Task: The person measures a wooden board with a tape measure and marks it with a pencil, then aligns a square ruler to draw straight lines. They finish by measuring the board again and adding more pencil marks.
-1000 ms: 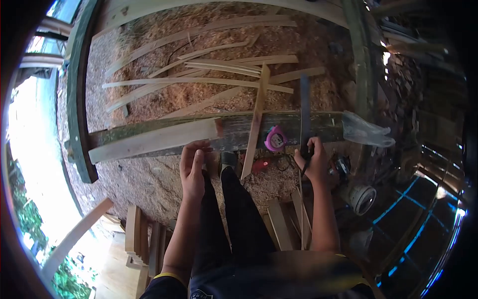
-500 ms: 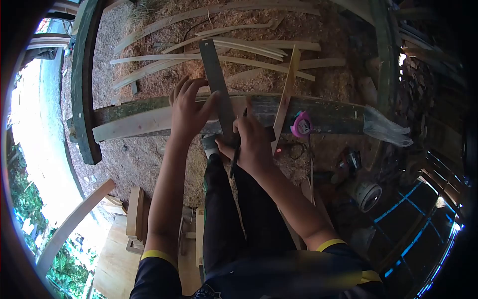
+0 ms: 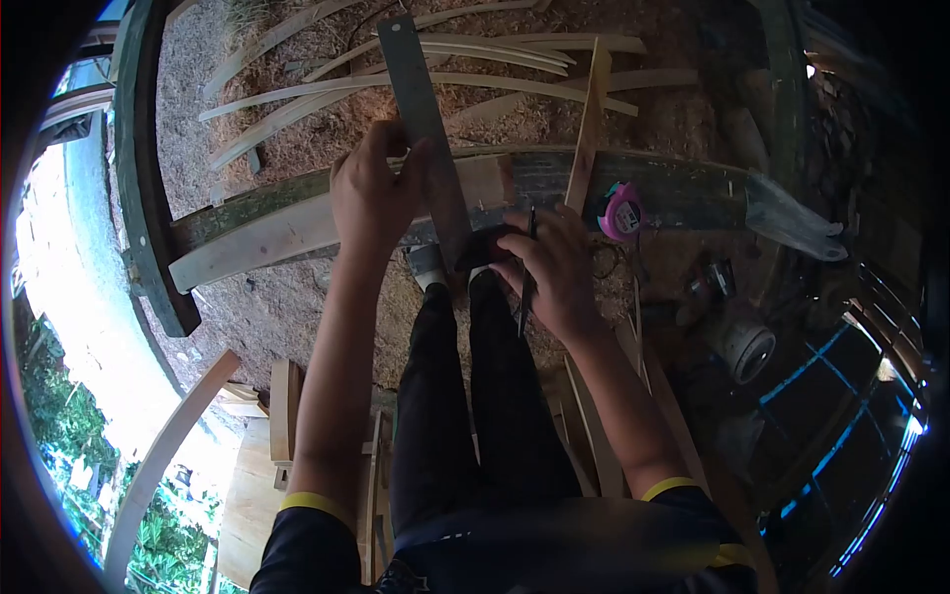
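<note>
A flat metal blade of a square point(image 3: 424, 109) lies across the wooden board point(image 3: 277, 234) on the beam. At its left edge, my left hand point(image 3: 374, 193) has its fingers bent, thumb near the blade; what it grips is not clear. My right hand point(image 3: 559, 267) holds a dark pencil point(image 3: 528, 282) pointing up between its fingers, close to the square's dark handle point(image 3: 485, 247). A narrow wooden strip point(image 3: 586, 139) stands slanted across the beam just beyond my right hand. Right of it sits a pink tape measure point(image 3: 621, 212).
Thin curved wood strips point(image 3: 495, 81) lie on the shavings-covered ground beyond the beam. A clear plastic bag point(image 3: 797, 220) hangs at the beam's right end. Dark posts point(image 3: 143, 178) stand at the left. A can point(image 3: 749, 348) is at the lower right, cut boards point(image 3: 284, 406) at the lower left.
My right hand has moved right with the pencil, away from the blade. My left hand's fingers are more curled beside the blade. The whole view has shifted slightly.
</note>
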